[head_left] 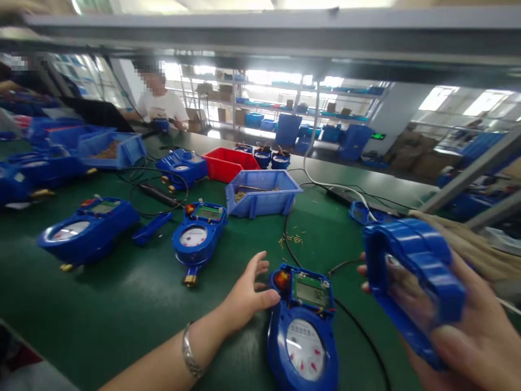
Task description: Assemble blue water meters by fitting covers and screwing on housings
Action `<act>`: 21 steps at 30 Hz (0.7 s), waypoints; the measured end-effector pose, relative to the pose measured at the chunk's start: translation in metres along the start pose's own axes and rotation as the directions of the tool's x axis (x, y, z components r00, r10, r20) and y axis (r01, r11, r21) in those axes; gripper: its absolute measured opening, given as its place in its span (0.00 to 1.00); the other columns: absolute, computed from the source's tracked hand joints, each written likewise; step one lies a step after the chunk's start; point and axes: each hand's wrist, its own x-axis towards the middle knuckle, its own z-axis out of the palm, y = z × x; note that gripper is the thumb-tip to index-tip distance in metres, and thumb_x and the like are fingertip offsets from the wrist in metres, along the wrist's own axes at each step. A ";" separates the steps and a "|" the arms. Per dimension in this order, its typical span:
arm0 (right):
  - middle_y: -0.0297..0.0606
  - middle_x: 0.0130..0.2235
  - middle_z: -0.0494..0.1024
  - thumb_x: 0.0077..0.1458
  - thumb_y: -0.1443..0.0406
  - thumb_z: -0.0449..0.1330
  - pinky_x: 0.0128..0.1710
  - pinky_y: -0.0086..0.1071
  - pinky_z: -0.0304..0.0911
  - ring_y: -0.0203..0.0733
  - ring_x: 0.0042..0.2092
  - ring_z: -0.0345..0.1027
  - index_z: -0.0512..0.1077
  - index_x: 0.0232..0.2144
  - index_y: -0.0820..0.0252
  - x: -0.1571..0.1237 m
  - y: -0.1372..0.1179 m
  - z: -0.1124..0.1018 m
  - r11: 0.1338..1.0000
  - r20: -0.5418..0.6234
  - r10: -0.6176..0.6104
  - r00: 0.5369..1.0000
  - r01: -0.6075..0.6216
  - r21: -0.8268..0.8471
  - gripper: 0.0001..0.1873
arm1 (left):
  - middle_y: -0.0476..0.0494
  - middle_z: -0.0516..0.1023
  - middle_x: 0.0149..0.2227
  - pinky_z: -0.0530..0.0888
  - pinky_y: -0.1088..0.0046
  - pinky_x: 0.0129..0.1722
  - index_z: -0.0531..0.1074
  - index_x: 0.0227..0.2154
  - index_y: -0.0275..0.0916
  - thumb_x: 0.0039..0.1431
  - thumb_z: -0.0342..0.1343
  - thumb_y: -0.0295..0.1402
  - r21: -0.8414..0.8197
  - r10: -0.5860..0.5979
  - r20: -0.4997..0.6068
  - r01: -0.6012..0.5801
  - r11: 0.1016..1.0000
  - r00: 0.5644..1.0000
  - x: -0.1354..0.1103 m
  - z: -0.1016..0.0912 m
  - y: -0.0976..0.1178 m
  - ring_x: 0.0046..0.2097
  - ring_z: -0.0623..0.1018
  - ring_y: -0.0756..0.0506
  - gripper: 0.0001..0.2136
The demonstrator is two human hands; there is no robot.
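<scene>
My left hand [248, 298] is open, fingers apart, its thumb at the left edge of a blue water meter [303, 331]. That meter lies face up with its dial and a lit display showing; the circuit board around the display is exposed. In my right hand [468, 320] is a blue plastic meter cover [415, 244] with an open window, held tilted above the table to the right of the meter. A second water meter [195, 236] with a brass fitting lies left of my left hand, and a third one [89, 225] sits farther left.
Loose brass screws [293, 239] lie scattered behind the near meter. A light blue bin [264, 203] and a red bin [222, 171] stand beyond. Black cables [366, 336] cross the green table. A metal shelf edge [260, 35] spans overhead. A person [163, 103] sits across the table.
</scene>
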 end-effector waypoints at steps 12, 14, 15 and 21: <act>0.38 0.56 0.65 0.43 0.66 0.65 0.58 0.45 0.55 0.48 0.57 0.59 0.57 0.56 0.49 0.018 0.020 0.026 0.910 0.343 0.105 0.934 0.050 -0.412 0.38 | 0.32 0.65 0.58 0.63 0.57 0.57 0.49 0.59 0.39 0.41 0.68 0.37 -0.288 -0.016 0.212 0.078 0.955 0.977 -0.014 0.020 -0.013 0.57 0.66 0.33 0.44; 0.38 0.57 0.64 0.42 0.69 0.64 0.59 0.44 0.54 0.46 0.58 0.58 0.57 0.55 0.51 0.019 0.020 0.032 0.870 0.382 0.097 0.919 0.108 -0.481 0.38 | 0.31 0.64 0.58 0.63 0.56 0.57 0.48 0.59 0.40 0.41 0.68 0.37 -0.295 -0.028 0.233 0.098 0.950 0.972 -0.014 0.018 -0.015 0.58 0.66 0.33 0.45; 0.39 0.58 0.63 0.42 0.69 0.64 0.60 0.43 0.53 0.45 0.58 0.57 0.56 0.56 0.52 0.019 0.022 0.034 0.855 0.401 0.094 0.911 0.132 -0.501 0.38 | 0.31 0.63 0.59 0.62 0.56 0.58 0.48 0.59 0.40 0.40 0.69 0.37 -0.300 -0.038 0.239 0.111 0.947 0.970 -0.014 0.018 -0.015 0.58 0.66 0.33 0.45; 0.41 0.56 0.64 0.42 0.71 0.63 0.59 0.41 0.54 0.44 0.57 0.56 0.57 0.56 0.57 0.020 0.027 0.036 0.811 0.453 0.081 0.888 0.205 -0.548 0.37 | 0.32 0.60 0.60 0.59 0.56 0.59 0.46 0.59 0.41 0.39 0.69 0.38 -0.327 -0.030 0.251 0.114 0.938 0.968 -0.014 0.017 -0.020 0.60 0.63 0.33 0.47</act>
